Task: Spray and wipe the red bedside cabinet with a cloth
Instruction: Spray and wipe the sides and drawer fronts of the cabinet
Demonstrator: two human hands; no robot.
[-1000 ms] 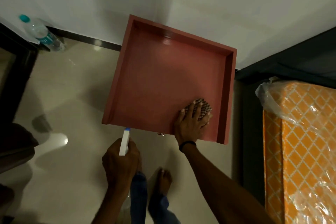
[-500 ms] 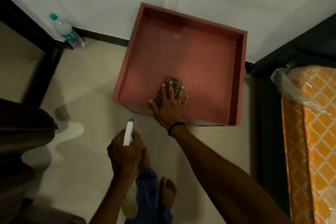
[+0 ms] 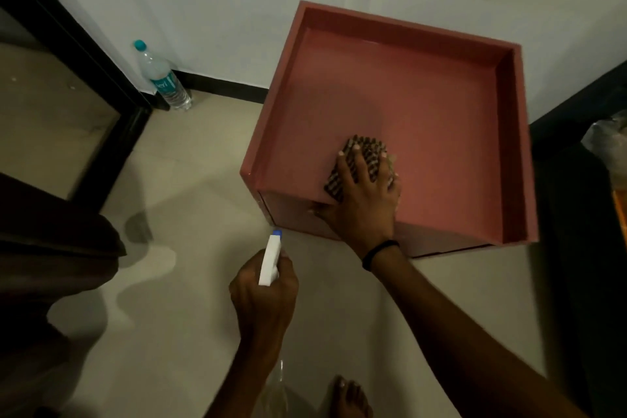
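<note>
The red bedside cabinet [image 3: 424, 88] stands against the white wall, its recessed top seen from above. My right hand [image 3: 364, 195] lies flat with spread fingers on a dark patterned cloth [image 3: 364, 153], pressing it onto the front middle of the cabinet top. My thumb hangs over the front edge. My left hand [image 3: 264, 295] grips a spray bottle [image 3: 270, 258] with a white head and blue nozzle, held over the floor in front of the cabinet's left corner. The bottle's clear body shows dimly below my wrist.
A plastic water bottle [image 3: 163, 78] with a teal cap leans at the wall base, left of the cabinet. A black door frame [image 3: 101, 85] runs along the left. Dark bed frame [image 3: 576, 180] lies right of the cabinet. My bare foot [image 3: 349, 397] rests on the beige floor.
My right hand has slid the cloth from the right part of the cabinet top toward the front middle. The camera view shifted, so the cabinet sits further right. My left hand keeps the spray bottle.
</note>
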